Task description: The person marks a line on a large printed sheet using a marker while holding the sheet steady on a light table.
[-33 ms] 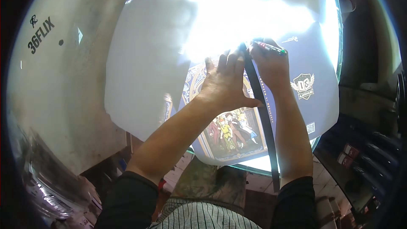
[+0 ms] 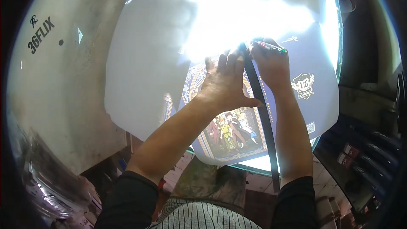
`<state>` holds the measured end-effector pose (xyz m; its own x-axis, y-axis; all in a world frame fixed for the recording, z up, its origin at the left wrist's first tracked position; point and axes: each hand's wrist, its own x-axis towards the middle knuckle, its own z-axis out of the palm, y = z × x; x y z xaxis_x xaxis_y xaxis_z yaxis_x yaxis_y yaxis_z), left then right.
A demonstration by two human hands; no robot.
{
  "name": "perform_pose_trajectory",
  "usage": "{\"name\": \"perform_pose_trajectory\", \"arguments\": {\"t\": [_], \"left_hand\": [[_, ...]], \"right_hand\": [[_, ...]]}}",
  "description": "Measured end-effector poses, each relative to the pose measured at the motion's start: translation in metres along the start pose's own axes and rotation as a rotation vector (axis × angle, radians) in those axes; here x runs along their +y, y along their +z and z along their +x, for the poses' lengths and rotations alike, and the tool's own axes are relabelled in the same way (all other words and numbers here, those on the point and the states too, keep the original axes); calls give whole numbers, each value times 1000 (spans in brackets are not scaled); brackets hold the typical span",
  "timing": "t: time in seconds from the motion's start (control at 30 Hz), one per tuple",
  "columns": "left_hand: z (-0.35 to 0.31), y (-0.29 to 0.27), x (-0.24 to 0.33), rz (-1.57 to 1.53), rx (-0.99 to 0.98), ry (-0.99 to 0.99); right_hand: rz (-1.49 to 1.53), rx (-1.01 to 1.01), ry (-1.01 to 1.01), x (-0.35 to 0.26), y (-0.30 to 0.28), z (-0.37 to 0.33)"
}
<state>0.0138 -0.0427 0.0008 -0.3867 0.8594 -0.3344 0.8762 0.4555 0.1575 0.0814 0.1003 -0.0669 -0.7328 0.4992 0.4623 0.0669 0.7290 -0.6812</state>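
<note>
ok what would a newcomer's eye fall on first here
Probably the white glare across the upper middle. Next, the cartoon-figure illustration below it, left of the long black straightedge; then the pen in the right grip, by the straightedge's upper end.

Matt dark strip (image 2: 268, 127), smooth paper sht (image 2: 311, 110), plas. pen (image 2: 272, 48), cloth sleeves (image 2: 127, 201)

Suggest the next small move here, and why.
Probably draw the pen-like tool back along the black strip: the left hand rests over the printed sheet, thumb on the strip, and the right hand holds the tool by the strip's far end, though glare hides the tip.
</note>
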Motion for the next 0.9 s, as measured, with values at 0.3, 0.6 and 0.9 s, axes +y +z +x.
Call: {"name": "perform_pose_trajectory", "arguments": {"t": [0.3, 0.6, 0.9], "left_hand": [[3, -8, 4, -7, -87, -20], [0, 2, 9, 38, -68, -21], [8, -21, 9, -56, -228, -57]], "right_hand": [[-204, -6, -217, 2, -9, 5], [-144, -18, -180, -2, -22, -2], [67, -383, 682, -73, -169, -227]]}}
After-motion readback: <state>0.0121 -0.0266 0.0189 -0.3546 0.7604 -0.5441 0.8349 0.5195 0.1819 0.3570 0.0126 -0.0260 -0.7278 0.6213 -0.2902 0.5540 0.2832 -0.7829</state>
